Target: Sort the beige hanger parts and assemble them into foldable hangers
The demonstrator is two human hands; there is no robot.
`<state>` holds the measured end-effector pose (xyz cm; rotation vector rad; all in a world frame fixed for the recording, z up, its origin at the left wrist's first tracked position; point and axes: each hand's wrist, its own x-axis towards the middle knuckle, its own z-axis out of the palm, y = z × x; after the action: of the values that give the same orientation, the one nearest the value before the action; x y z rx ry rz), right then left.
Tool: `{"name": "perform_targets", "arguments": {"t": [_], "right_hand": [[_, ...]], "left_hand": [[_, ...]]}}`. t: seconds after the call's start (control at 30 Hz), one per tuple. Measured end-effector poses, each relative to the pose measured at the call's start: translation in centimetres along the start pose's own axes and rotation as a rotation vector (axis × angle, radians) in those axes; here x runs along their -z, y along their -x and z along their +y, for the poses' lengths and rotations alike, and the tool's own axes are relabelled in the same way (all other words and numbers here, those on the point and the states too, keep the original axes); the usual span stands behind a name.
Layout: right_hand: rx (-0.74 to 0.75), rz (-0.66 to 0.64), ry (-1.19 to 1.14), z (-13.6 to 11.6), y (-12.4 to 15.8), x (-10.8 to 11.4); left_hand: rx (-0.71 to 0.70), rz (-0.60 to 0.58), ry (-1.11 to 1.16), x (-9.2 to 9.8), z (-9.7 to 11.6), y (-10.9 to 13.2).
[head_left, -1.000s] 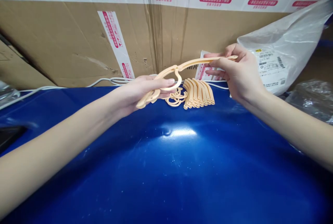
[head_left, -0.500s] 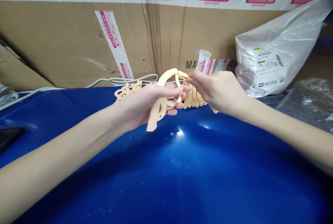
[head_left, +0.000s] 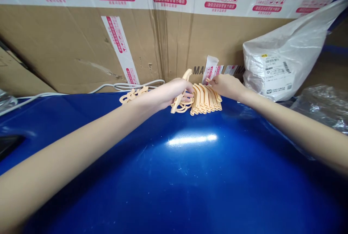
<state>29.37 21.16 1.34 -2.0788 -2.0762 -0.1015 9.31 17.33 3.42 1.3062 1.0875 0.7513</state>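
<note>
From where I stand, the left hand [head_left: 172, 89] grips a peach-coloured, curved plastic piece [head_left: 177, 102] over the glossy blue surface [head_left: 163, 176], its long axis slanting from far right to near left, its middle partly covered. The right hand [head_left: 227, 86] hides the far ends of some peach-coloured, arched plastic strips [head_left: 206, 99]; whether it grasps anything I can't tell.

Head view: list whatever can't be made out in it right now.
All in the head view:
- Right hand: its grip, hidden by the back of the hand.
- Cream, curved plastic piece in the left hand: its middle, partly covered by that hand.
- White plastic bag: contents, hidden by its cloudy film.
- White paper label: fine print, too small.
- Flat black object: cut off by the left edge.
</note>
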Motion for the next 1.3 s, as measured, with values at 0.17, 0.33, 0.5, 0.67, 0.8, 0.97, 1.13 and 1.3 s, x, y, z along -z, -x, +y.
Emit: {"name": "perform_targets", "arguments": {"t": [0.17,0.33,0.5,0.67,0.8,0.97,1.13,1.3], "right_hand": [[0.039,-0.011,0.045,-1.2,0.7,-0.1],[0.089,-0.034,0.031,-1.0,0.7,0.1],[0.138,-0.043,0.004,-0.8,0.9,0.0],[0.151,-0.040,-0.014,-0.8,1.0,-0.1],[0.152,-0.039,-0.019,-0.7,1.0,-0.2],[0.121,0.038,-0.023,-1.0,1.5,-0.1],[0.160,0.159,-0.056,-2.7,3.3,1.7],[0.203,0.124,-0.052,-3.3,3.8,3.0]], "left_hand": [[0.051,-0.015,0.041,-0.6,-0.9,-1.9],[0.033,-0.033,0.058,-0.7,-1.4,-2.5],[0.027,-0.033,0.048,-0.7,-1.5,-2.5],[0.024,-0.028,0.036,-0.9,-1.4,-2.3],[0.015,-0.034,0.029,-0.9,-1.3,-2.3],[-0.040,-0.018,0.008,-0.7,-1.2,-2.1],[-0.116,0.011,0.010,-0.4,-0.5,-1.4],[-0.083,0.004,0.008,-0.4,-0.9,-1.5]]}}
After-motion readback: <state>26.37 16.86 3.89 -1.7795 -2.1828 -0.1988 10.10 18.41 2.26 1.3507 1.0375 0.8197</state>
